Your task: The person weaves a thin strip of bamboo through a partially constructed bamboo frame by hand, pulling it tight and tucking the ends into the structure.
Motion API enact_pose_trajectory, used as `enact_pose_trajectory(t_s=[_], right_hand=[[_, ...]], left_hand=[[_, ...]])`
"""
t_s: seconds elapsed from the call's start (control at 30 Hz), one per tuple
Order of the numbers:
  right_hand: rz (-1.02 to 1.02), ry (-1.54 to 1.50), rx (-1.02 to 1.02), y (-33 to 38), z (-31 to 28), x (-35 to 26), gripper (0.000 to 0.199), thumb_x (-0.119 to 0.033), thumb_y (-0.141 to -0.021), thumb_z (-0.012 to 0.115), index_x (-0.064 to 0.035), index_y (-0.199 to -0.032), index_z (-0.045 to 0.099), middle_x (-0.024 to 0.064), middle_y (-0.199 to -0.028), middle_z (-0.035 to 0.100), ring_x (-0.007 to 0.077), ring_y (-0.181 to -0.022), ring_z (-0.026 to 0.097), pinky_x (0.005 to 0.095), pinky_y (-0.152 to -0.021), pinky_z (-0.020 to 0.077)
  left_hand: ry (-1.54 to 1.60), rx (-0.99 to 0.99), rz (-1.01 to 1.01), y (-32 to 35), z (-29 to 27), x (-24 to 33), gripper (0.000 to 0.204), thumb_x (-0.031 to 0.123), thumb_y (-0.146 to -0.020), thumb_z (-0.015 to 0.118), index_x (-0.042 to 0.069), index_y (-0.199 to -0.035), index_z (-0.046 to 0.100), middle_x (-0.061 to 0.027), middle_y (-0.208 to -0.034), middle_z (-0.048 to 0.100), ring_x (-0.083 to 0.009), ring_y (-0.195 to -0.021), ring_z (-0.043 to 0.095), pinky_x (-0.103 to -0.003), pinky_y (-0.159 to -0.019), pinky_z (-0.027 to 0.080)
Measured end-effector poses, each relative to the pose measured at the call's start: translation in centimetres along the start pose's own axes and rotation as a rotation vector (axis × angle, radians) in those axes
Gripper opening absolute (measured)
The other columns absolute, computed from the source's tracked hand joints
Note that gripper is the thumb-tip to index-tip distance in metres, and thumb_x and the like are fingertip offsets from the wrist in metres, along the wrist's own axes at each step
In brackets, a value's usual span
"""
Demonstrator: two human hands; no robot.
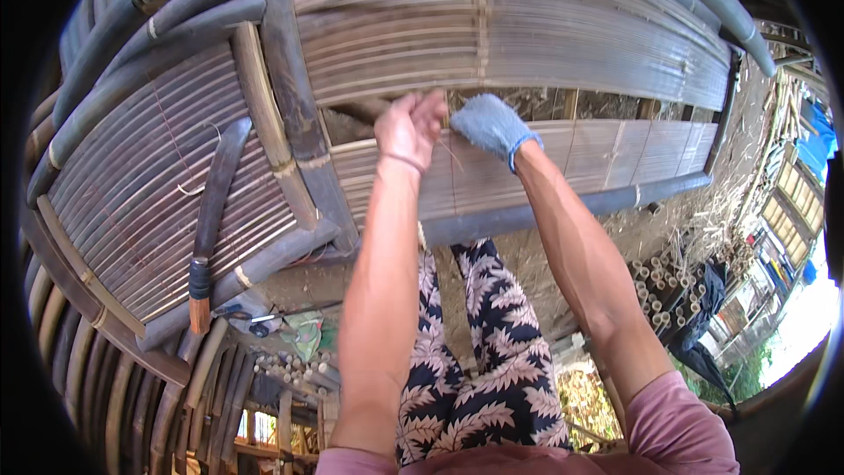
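Note:
My bare left hand (410, 128) is over the gap between two panels of thin bamboo slats, its fingers partly curled and smeared by motion. Just to its right, my right hand (489, 127) wears a blue-grey knit glove. Its fingers look closed at the far edge of the near slat panel (536, 158); whatever they hold is hidden. A thin pale strand (453, 155) hangs near the gloved fingertips. Beyond the gap lies the far slat panel (563, 44), its slats bound crosswise. Thick dark bamboo poles (563, 205) frame the bench.
A large knife (220, 193) with a wooden handle rests on the left slatted section (149, 176). Upright bamboo posts (288, 53) divide the sections. Cut bamboo tubes (668, 290) are piled at right, beside dark cloth (699, 330). Bags and tools (281, 325) lie below the bench.

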State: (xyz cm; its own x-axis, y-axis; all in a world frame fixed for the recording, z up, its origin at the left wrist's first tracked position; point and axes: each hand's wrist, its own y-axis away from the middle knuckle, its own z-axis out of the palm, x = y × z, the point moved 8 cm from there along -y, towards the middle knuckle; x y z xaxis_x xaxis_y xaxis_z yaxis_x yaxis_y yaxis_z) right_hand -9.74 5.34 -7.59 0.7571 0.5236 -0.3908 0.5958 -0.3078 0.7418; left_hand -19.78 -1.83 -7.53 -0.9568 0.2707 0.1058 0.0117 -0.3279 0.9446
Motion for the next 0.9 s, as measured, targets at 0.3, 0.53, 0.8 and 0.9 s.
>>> enact_pose_trajectory(t_s=[0.3,0.53,0.8,0.9], right_hand=[[0.414,-0.301,-0.144,1.0,-1.9,0.2,0.039,-0.038,-0.076,0.058,-0.0069,-0.092,0.075,0.0261,-0.095,0.068,0.0387,-0.088,0.067,0.0452,-0.078,0.0537],[0.227,-0.626,0.552,5.8,-4.0,0.1,0.032,-0.033,-0.084,0.067,-0.001,-0.088,0.072,0.0175,-0.086,0.07,0.0325,-0.08,0.067,0.0397,-0.074,0.0526],[0.08,-0.57,0.732,8.3,-4.0,0.1,0.02,-0.023,-0.084,0.071,-0.0043,-0.091,0.07,0.0117,-0.089,0.068,0.0274,-0.085,0.066,0.037,-0.078,0.0527],[0.114,-0.587,0.731,8.4,-4.1,0.4,0.021,-0.023,-0.084,0.071,-0.0036,-0.09,0.07,0.0126,-0.089,0.068,0.0279,-0.085,0.066,0.0367,-0.076,0.0528]], left_hand=[[-0.468,0.145,0.304,6.4,-5.7,1.2,0.025,0.018,-0.096,0.062,-0.001,-0.111,0.065,-0.0069,-0.095,0.067,-0.009,-0.071,0.063,-0.02,-0.053,0.05],[-0.455,-0.019,0.377,4.8,-2.7,-0.9,0.027,0.016,-0.093,0.066,-0.003,-0.112,0.069,0.0004,-0.078,0.056,-0.0063,-0.069,0.048,-0.021,-0.057,0.037],[-0.817,-0.099,0.707,3.7,1.7,-1.9,0.025,0.018,-0.092,0.065,-0.001,-0.107,0.072,-0.01,-0.1,0.071,-0.0154,-0.091,0.065,-0.027,-0.084,0.049],[-0.867,-0.128,0.69,3.5,1.4,-2.3,0.026,0.018,-0.092,0.065,-0.001,-0.107,0.072,-0.0112,-0.097,0.071,-0.0168,-0.088,0.065,-0.028,-0.083,0.049]])
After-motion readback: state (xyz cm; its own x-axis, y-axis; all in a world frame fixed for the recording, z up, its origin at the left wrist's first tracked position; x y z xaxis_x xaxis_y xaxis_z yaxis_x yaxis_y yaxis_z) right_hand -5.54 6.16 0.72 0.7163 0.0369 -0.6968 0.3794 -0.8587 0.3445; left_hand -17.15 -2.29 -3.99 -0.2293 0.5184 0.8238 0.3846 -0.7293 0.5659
